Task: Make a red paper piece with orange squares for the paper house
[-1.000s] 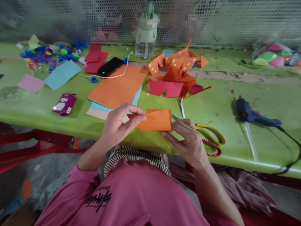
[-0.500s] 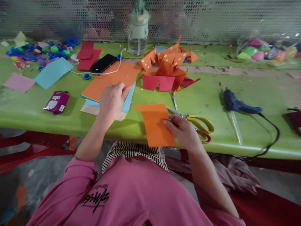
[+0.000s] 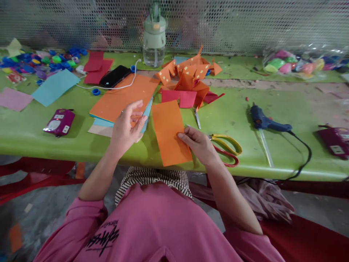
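Note:
A flat orange paper rectangle (image 3: 169,136) is pinched at its right edge by my right hand (image 3: 200,143), thumb on top. My left hand (image 3: 127,125) is raised with its fingers apart and holds nothing, over the near right corner of a stack of coloured paper (image 3: 120,100). Beside my right hand lie scissors (image 3: 227,140) with one yellow and one red handle; their blades are mostly hidden behind the hand. Cut and folded orange and red paper pieces (image 3: 191,78) lie heaped beyond the rectangle, with a small metal blade tip (image 3: 197,119) sticking out.
A blue glue gun (image 3: 268,118) with its cord lies at the right. Purple power boxes (image 3: 59,123) sit at both sides. At the back are a bottle (image 3: 154,40), a black phone (image 3: 115,76), bottle caps (image 3: 43,63) and a bag of colourful pieces (image 3: 297,63).
The orange rectangle has swung up and now lies flatter, its whole face showing. My left hand has uncurled from a closed shape to spread fingers. The view has shifted slightly.

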Demonstrator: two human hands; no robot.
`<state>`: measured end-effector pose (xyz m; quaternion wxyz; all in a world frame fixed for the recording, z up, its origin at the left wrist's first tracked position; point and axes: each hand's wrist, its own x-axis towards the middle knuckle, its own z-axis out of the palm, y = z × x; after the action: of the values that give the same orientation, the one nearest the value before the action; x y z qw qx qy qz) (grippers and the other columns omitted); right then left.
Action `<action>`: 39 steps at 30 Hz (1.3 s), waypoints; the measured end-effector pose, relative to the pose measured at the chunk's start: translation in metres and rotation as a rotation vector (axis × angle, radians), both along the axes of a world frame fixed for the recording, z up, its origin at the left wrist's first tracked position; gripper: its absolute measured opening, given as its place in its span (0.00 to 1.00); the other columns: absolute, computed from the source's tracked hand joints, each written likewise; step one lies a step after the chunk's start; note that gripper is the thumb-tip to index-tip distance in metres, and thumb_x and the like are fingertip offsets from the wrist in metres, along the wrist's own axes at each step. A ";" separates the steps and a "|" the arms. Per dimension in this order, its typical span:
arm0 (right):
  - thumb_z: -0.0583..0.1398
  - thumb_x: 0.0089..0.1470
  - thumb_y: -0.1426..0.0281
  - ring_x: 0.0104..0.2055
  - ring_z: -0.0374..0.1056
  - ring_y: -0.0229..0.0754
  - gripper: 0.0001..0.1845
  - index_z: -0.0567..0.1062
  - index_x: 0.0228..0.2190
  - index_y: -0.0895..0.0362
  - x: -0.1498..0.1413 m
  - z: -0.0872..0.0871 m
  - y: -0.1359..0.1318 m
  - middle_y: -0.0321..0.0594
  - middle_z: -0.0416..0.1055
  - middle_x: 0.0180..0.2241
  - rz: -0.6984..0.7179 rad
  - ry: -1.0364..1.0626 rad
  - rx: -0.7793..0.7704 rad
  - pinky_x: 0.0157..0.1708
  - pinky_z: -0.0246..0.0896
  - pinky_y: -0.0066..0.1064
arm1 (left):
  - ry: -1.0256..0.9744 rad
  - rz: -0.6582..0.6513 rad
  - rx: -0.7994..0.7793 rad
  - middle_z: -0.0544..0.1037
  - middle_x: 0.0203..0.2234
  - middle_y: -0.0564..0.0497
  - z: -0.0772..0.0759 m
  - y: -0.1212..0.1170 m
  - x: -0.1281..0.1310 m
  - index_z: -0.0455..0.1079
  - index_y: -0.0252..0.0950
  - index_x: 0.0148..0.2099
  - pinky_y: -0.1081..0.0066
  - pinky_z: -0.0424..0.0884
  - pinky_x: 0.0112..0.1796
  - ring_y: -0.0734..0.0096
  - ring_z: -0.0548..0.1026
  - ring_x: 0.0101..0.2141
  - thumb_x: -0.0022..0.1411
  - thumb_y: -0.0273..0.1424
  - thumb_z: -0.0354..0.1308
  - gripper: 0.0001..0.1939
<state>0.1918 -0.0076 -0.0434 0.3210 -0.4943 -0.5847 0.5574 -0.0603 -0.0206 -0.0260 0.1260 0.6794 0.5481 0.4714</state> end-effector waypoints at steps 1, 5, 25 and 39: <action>0.64 0.51 0.49 0.27 0.63 0.36 0.21 0.70 0.29 0.54 -0.001 0.001 0.000 0.33 0.69 0.26 -0.002 0.008 -0.004 0.25 0.56 0.27 | 0.003 -0.020 -0.004 0.78 0.52 0.44 0.003 -0.002 0.000 0.67 0.37 0.57 0.72 0.77 0.40 0.71 0.80 0.42 0.68 0.40 0.56 0.19; 0.63 0.52 0.50 0.26 0.61 0.34 0.20 0.71 0.31 0.55 -0.005 0.000 0.004 0.32 0.68 0.25 -0.014 0.004 0.009 0.23 0.52 0.27 | 0.201 -0.264 0.055 0.81 0.45 0.48 0.012 -0.020 0.010 0.72 0.39 0.49 0.66 0.75 0.46 0.68 0.79 0.44 0.66 0.45 0.59 0.17; 0.65 0.58 0.62 0.49 0.69 0.49 0.19 0.74 0.50 0.54 0.042 -0.014 -0.055 0.47 0.76 0.51 0.187 -0.684 0.880 0.50 0.68 0.46 | 0.603 -0.419 0.224 0.83 0.44 0.47 -0.037 -0.041 0.038 0.71 0.33 0.43 0.63 0.76 0.48 0.63 0.81 0.46 0.68 0.26 0.57 0.03; 0.58 0.61 0.71 0.46 0.74 0.44 0.10 0.75 0.40 0.43 0.065 0.050 -0.011 0.35 0.78 0.44 0.333 -0.285 0.845 0.45 0.71 0.42 | 0.664 -0.175 0.243 0.81 0.50 0.50 -0.006 -0.024 -0.004 0.74 0.42 0.50 0.54 0.74 0.53 0.60 0.79 0.51 0.65 0.25 0.58 0.12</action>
<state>0.2568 -0.0185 0.0062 0.3167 -0.2914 -0.8698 0.2411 -0.0644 -0.0443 -0.0325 -0.1007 0.8497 0.4391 0.2740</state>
